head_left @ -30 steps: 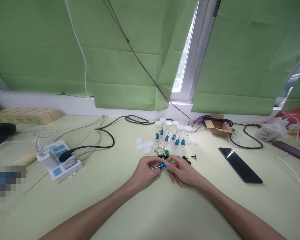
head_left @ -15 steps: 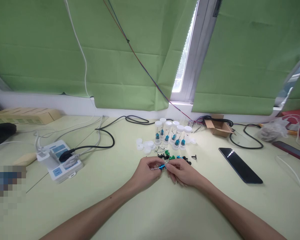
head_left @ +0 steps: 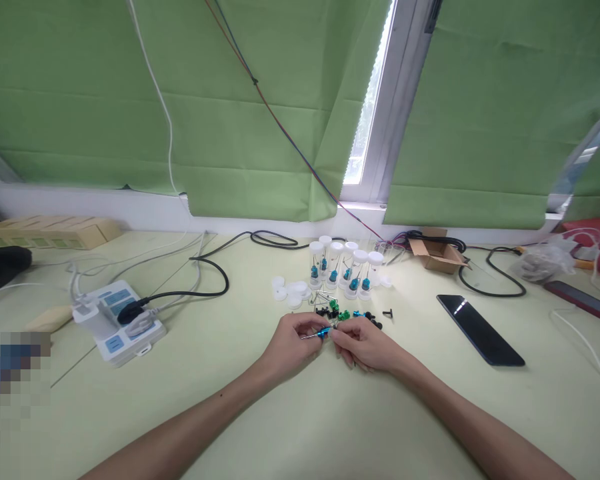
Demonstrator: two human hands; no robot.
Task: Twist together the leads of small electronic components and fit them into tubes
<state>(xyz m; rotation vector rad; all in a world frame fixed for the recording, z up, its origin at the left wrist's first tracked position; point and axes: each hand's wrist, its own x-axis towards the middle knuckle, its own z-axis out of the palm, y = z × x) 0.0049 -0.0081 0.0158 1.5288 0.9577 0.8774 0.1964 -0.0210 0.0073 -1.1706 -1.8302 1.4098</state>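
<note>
My left hand [head_left: 293,343] pinches a small blue metallic piece [head_left: 323,332] with a thin silver rod sticking out to the left. The fingertips of my right hand [head_left: 364,345] are closed at the right end of this piece, and whatever they grip is too small to make out. Just beyond my hands lie small black parts [head_left: 323,312], green parts [head_left: 344,315] and a few blue ones. Several clear tubes [head_left: 334,267] with white caps stand behind, with blue pieces and thin rods inside. White round caps [head_left: 296,292] lie left of the tubes, near loose metal rods [head_left: 325,297].
A dark phone [head_left: 480,330] lies to the right. An open cardboard box [head_left: 439,255] sits at the back right. On the left is a white power strip [head_left: 115,333] with plugs and cables. A black cable [head_left: 213,261] loops along the back of the table [head_left: 220,447].
My right fingertips have shifted very slightly at the end of the blue piece, where a bit more of a dark tip shows. Everything else looks the same.
</note>
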